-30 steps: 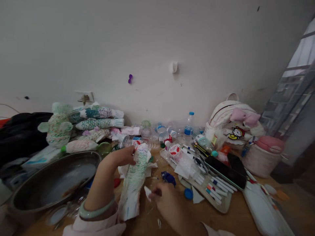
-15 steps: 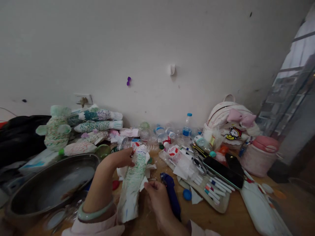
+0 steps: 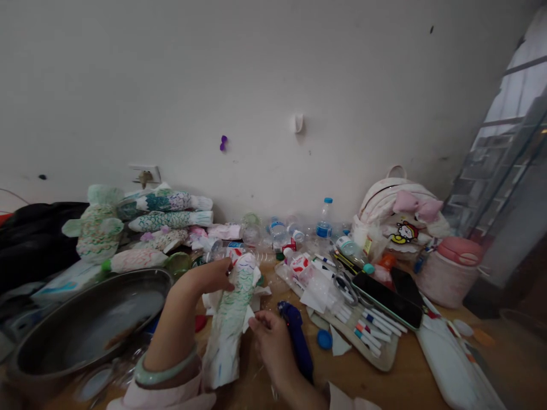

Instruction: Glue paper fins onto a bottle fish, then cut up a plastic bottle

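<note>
A paper-covered fish shape [image 3: 233, 316] with green and purple scale marks lies on the wooden table, its head end pointing away. My left hand [image 3: 220, 275], with a pale bangle on the wrist, bends over its upper left side, fingers curled against it. Between the thumb and finger of my right hand [image 3: 270, 337] is a small white paper piece [image 3: 248, 318], touching the fish's right edge. Just right of that hand lies a blue glue gun [image 3: 297, 341].
A large metal basin [image 3: 25, 353] stands at the left, with finished fish shapes [image 3: 171, 220] behind it. Plastic bottles [image 3: 325, 222] line the wall. Markers, scissors [image 3: 345, 287], a phone [image 3: 387, 300], a backpack [image 3: 401, 208] and a pink cup [image 3: 450, 276] fill the right.
Both hands keep nearly the same places. My right hand has shifted very slightly left with the paper piece, and the view has moved a little.
</note>
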Available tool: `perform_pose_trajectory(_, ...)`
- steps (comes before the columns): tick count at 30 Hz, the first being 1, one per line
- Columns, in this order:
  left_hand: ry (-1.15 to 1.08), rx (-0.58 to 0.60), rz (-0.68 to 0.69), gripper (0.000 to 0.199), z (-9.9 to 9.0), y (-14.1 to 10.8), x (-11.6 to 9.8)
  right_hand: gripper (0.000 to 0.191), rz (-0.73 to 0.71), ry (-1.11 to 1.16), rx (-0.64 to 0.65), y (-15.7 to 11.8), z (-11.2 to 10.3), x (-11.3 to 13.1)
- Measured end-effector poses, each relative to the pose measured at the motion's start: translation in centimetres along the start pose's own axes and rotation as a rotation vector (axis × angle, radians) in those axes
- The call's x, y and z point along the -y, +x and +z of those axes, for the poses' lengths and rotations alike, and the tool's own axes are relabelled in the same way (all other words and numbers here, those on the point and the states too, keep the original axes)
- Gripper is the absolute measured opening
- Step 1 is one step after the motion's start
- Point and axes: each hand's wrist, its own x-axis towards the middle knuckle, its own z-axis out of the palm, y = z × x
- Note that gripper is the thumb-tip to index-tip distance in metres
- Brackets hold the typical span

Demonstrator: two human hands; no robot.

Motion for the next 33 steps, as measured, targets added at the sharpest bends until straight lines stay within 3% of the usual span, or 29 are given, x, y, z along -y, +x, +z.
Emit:
perform_pose_trajectory(9, -0.007, -0.007, -0.001, 0.029, 0.1, 0.0, 0.0, 0.021, 0.106, 0.07, 0.012, -0.2, 0.1, 0.6)
perform_pose_trajectory(21, -0.018, 0.014, 0.027, 0.036, 0.4, 0.7, 0.5, 0.025, 0.13, 0.101, -0.048, 0.2, 0.6, -0.2)
perform_pose_trajectory(33, -0.04, -0.034, 0.035, 0.033, 0.1, -0.4, 0.4, 0.052, 0.152, 0.169, -0.011, -1.1, 0.3, -0.5)
